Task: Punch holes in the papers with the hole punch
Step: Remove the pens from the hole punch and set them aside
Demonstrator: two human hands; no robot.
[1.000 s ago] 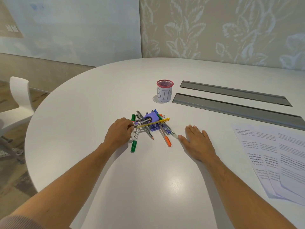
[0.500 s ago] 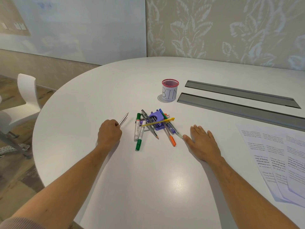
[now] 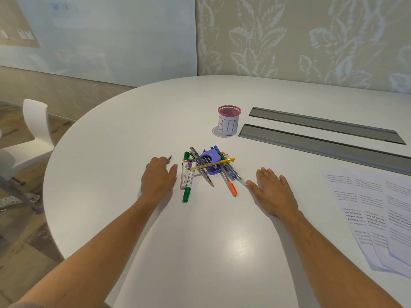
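Cup (image 3: 228,124) labelled "BIN" stands beyond purple hole punch (image 3: 211,157).

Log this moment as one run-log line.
left hand: over silver pen, grip unclear | right hand: flat on table | hole punch: under pens | papers: unpunched, far right

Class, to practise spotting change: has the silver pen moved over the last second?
Yes. The silver pen has left the pen pile atop the purple hole punch and gone leftward; only its tip shows beyond the left hand, left of the markers.
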